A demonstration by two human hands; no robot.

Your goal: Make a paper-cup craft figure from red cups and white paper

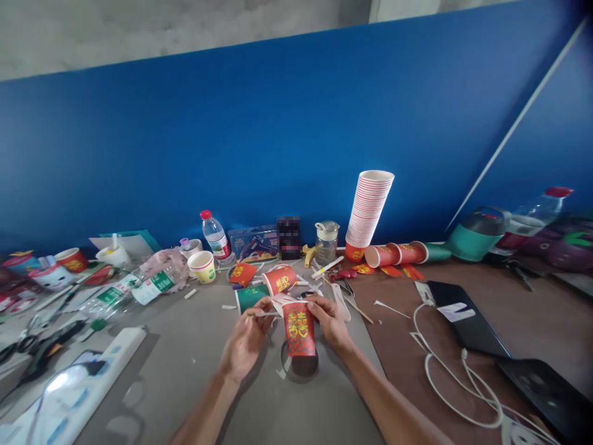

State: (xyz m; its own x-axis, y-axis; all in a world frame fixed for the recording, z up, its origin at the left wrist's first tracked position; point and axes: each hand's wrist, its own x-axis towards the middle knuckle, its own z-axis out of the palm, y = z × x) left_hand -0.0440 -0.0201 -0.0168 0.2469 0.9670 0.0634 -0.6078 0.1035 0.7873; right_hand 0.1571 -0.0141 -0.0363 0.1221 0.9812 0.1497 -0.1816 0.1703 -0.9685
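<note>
A red paper cup (299,330) with gold print is held upside down over the grey table (194,358) in front of me. My right hand (331,321) grips its upper right edge with closed fingers. My left hand (245,340) pinches a thin white strip (265,314) that reaches toward the cup's top left. Just beyond lie another red cup on its side (280,279), a green cup (251,296) and a red paper scrap (243,272).
A tall leaning stack of paper cups (369,210) stands at the back, with red cups on their sides (396,254) beside it. Water bottle (216,237), glass jar (327,241), power strip (78,389) at left, white cable (445,371) and dark laptop (467,318) at right.
</note>
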